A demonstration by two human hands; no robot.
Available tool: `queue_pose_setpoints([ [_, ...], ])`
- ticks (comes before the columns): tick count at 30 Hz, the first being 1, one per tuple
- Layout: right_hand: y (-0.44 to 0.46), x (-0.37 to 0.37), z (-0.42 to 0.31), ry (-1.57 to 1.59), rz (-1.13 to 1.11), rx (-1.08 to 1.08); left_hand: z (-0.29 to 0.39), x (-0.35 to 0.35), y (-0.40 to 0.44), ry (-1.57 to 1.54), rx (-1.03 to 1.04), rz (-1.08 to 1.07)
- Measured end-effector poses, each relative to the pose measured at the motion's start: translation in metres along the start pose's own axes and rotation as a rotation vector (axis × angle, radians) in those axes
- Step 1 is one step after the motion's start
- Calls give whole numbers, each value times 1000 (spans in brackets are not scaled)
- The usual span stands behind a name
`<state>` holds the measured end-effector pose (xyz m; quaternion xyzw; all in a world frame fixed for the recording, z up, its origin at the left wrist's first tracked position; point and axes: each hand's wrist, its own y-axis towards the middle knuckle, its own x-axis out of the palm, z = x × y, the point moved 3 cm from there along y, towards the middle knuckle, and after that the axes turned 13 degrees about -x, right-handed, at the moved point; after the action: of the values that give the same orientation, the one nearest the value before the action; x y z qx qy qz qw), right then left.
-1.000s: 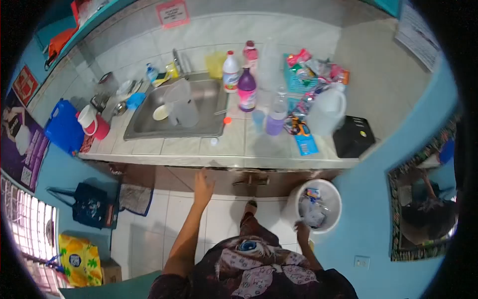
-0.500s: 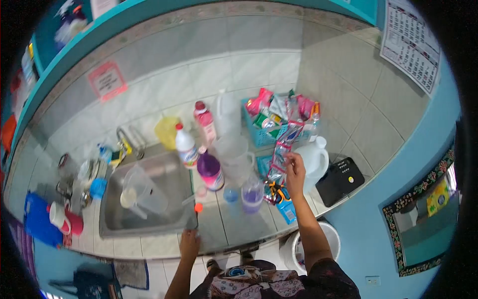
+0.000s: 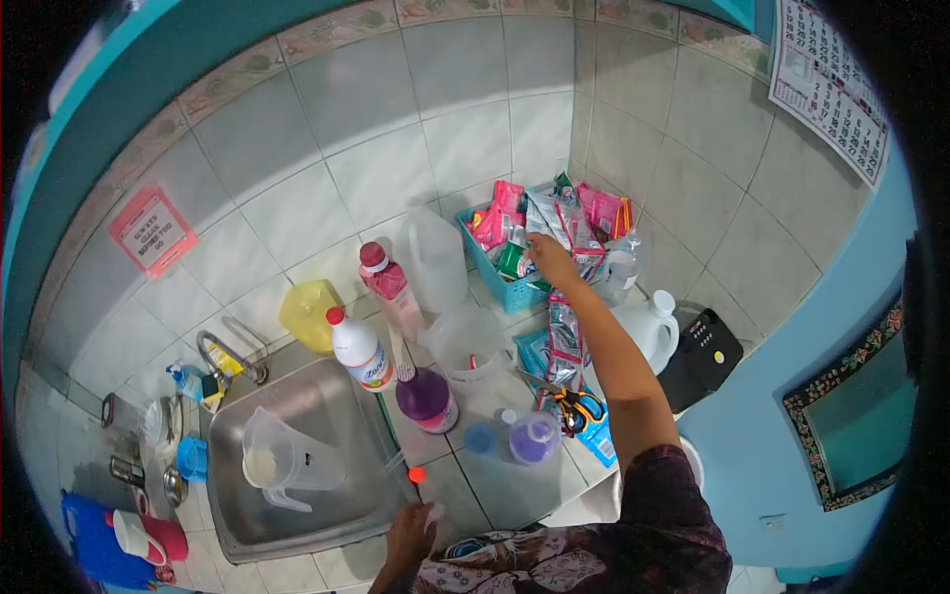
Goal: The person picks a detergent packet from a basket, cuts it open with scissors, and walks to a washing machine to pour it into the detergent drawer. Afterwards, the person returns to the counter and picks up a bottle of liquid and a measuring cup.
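My right hand (image 3: 552,261) reaches over the blue basket (image 3: 515,293), its fingers pinched at a silver sachet (image 3: 550,220) among pink and green ones. A strip of joined sachets (image 3: 565,342) hangs from the basket's front onto the counter. My left hand (image 3: 410,535) is low at the sink's front right corner, fingers curled round something small and whitish that I cannot make out. Near it lies an orange cap (image 3: 417,474). Between my hands stand a purple bottle (image 3: 427,400), a clear container of purple liquid (image 3: 534,438) and a small blue cup (image 3: 480,439).
A clear pitcher (image 3: 307,463) lies in the steel sink (image 3: 366,510). A white bottle (image 3: 358,348), a pink bottle (image 3: 393,289) and a large translucent jug (image 3: 432,259) stand behind. Orange-handled scissors (image 3: 574,408), a white jug (image 3: 648,332) and a black device (image 3: 703,361) are at the right.
My right hand has moved back and left from beside the white jug to the basket. My left hand stays by the sink's corner. The view has shifted and turned.
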<state>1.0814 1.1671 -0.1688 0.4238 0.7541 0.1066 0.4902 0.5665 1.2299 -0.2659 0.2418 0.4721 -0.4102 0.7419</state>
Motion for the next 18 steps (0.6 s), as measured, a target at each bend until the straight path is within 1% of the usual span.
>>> queue_pose_setpoints([
  [1,5,11,10,1,1,10,-2,-4,0,-15,-6,-34],
  [2,11,19,10,-95,-13,-40,-3,-7,1,-11,-4,-43],
  [4,21,31,10,-237,-35,-142,-3,-17,4,-170,20,-72],
  [5,26,32,5,-236,-37,-134,-1,-21,6,-167,20,-79],
  [7,31,37,6,-285,-109,3,1,-24,12,-163,-84,-91],
  [8,33,41,16,-284,-116,9,-4,-18,14,-164,-88,-99],
  [10,43,50,38,-128,-173,-102,-28,5,10,-932,-702,-340],
  [11,47,51,43,-127,-180,-98,-23,1,13,-934,-708,-345],
  [13,56,41,52,138,65,9,0,-15,21,-1147,-775,-428],
  [14,64,16,29,219,117,-7,7,-23,25,-1150,-774,-431],
  [15,70,-5,8,399,196,100,14,-30,27,-1114,-771,-467],
  [17,82,-42,-18,267,316,-1,9,-31,28,-1080,-765,-501],
  [18,84,-60,-35,241,316,-21,-4,-30,28,-1028,-665,-451],
])
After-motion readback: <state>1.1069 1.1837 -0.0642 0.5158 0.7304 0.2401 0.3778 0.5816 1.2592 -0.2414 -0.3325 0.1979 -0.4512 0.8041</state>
